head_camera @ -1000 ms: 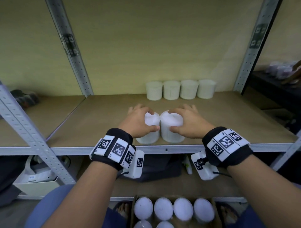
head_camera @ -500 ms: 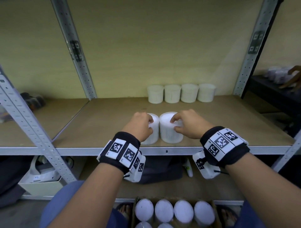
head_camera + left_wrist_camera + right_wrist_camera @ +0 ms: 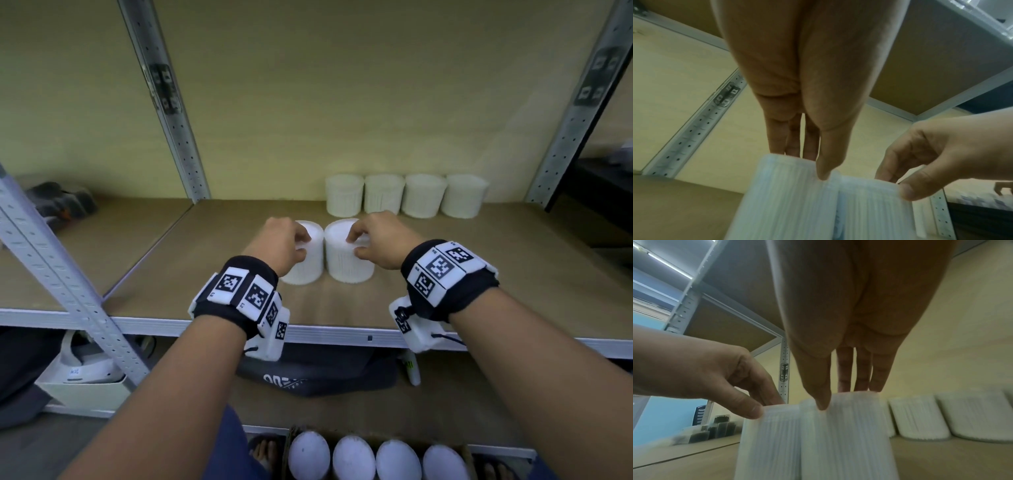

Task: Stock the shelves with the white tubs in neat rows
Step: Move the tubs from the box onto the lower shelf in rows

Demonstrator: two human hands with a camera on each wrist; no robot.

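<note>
A person is wearing black fabric wristbands bearing white square-coded tags, with white boxy cameras hanging beneath bare forearms.

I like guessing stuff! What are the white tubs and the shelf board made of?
The white tubs look like matte plastic, slightly see-through: fine ribs run down their sides, clearest in the wrist views. Each hand, left hand and right hand, pinches one at its rim. The shelf board looks like brown pressed wood or fibreboard, dull and grainless, with a grey metal edge.

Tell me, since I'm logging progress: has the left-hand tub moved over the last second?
Yes. The left tub, held by the left hand, has slid away from the shelf's front edge toward the back row.
</note>
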